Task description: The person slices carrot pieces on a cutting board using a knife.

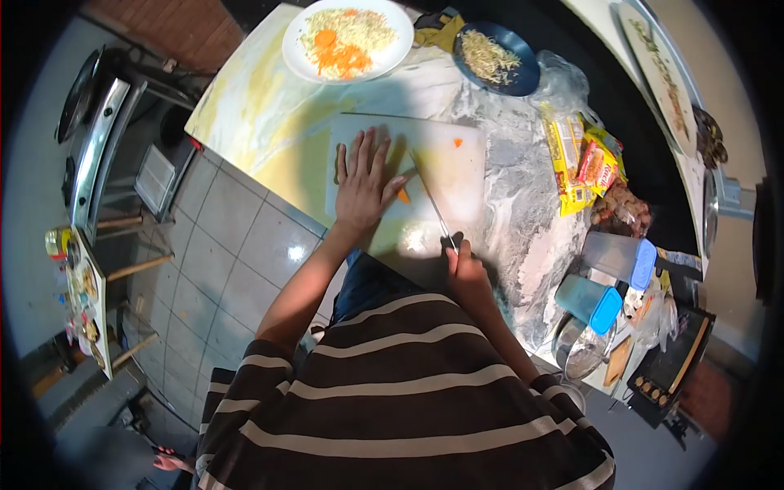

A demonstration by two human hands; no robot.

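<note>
My left hand lies flat on the white cutting board, its fingers spread and pointing away from me. Beside its thumb is an orange piece of carrot, partly covered by the hand. My right hand is closed around the dark handle of a kitchen knife. The blade slants up and left across the board, with its tip close to my left thumb. A small orange carrot bit rests apart, on the board's right side.
A white plate with shredded vegetables and carrot stands at the back. Right of it is a dark blue bowl of pale shreds. Yellow packets and blue-lidded containers line the right. Another person's hand shows lower left.
</note>
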